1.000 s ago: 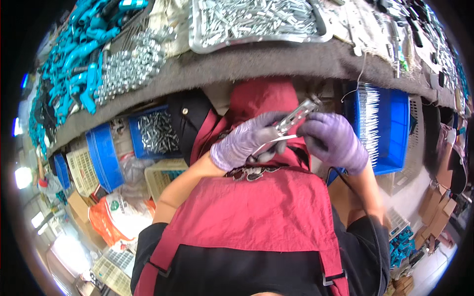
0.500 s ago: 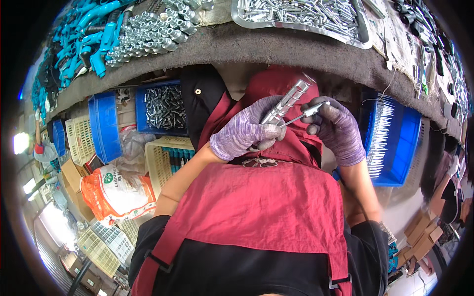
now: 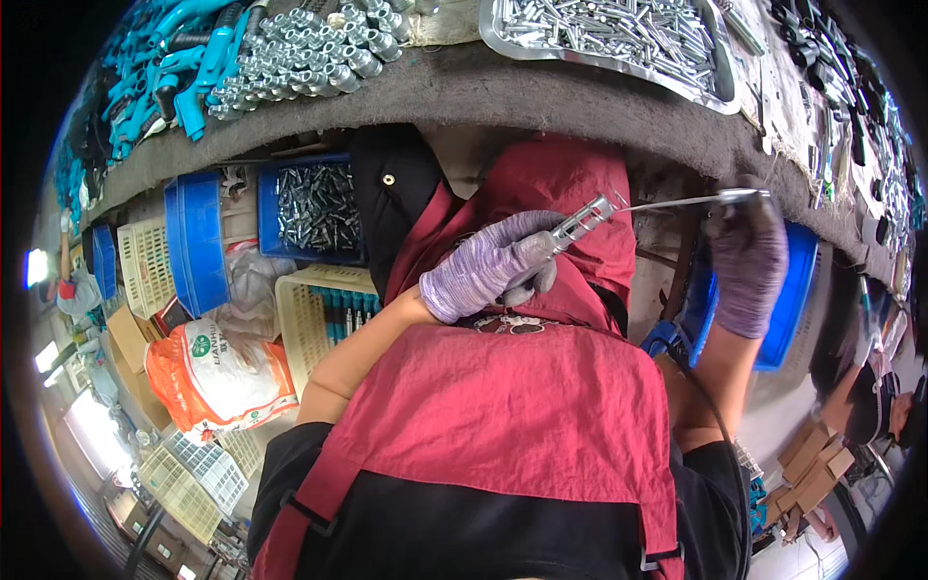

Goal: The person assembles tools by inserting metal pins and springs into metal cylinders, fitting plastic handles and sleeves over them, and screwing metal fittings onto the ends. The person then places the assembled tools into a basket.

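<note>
My left hand (image 3: 493, 266), in a purple knitted glove with grey fingers, is closed round the lower part of a silver metal tube with cut-out windows (image 3: 583, 221). The tube tilts up to the right over my maroon apron. My right hand (image 3: 749, 261), gloved alike, is raised near the bench edge. Its fingers are closed at the silver end of a thin metal rod (image 3: 677, 201). The rod's other tip points left, close by the tube's open end; whether they touch I cannot tell. Blur and shadow partly hide the right fingers.
On the cloth-covered bench (image 3: 435, 97) lie a metal tray of small pins (image 3: 493, 31), silver cylinders (image 3: 319, 58) and teal tool housings (image 3: 198, 82). Below stand a blue bin of dark metal parts (image 3: 317, 208), a cream crate (image 3: 298, 324) and a right-hand blue bin (image 3: 797, 290).
My right hand has swung right and up with the rod, away from my left hand. The tube in my left hand now leans further right.
</note>
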`<state>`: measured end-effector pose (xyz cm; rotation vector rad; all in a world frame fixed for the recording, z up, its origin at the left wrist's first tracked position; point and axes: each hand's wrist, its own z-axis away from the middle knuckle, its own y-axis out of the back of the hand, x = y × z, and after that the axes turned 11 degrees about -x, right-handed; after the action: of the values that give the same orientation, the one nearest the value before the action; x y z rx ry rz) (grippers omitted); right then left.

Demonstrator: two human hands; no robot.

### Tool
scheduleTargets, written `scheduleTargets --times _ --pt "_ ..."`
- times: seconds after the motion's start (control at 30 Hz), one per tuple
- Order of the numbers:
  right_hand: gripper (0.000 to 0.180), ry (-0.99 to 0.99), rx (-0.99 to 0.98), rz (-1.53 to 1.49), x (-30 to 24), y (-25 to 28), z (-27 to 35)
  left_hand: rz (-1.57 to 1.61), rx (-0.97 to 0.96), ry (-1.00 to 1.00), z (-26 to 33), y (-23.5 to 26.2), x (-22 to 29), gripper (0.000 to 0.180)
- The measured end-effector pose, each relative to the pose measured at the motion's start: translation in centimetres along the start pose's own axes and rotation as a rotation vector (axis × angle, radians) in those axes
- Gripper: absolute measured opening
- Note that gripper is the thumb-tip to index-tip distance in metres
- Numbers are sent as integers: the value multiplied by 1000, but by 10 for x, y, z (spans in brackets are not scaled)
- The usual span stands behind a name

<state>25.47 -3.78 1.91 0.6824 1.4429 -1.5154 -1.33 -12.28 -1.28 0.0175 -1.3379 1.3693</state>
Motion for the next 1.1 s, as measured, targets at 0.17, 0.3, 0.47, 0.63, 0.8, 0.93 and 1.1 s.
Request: scheduleTargets --times 0.17,0.3,0.47,0.63,0.8,0.93,1.1 --pt "27 60 28 42 -18 11 -10 -65 43 58 -1 0 -4 40" --pt "25 -28 0 188 -11 -27 -2 -124 5 -8 -2 1 -7 47" --pt "22 -208 -163 234 0 -40 2 -141 -18 -53 -2 5 -11 40" --pt "19 -311 -243 214 10 -44 7 -271 9 -110 -3 6 -16 40" --pt "18 -272 -186 445 21 -52 13 -289 42 -14 0 6 -14 41" --pt "21 -320 -278 500 26 -55 8 -234 32 -123 -3 6 -14 42" --pt "25 -249 -299 506 35 -60 -1 -42 47 -58 0 6 -2 42"
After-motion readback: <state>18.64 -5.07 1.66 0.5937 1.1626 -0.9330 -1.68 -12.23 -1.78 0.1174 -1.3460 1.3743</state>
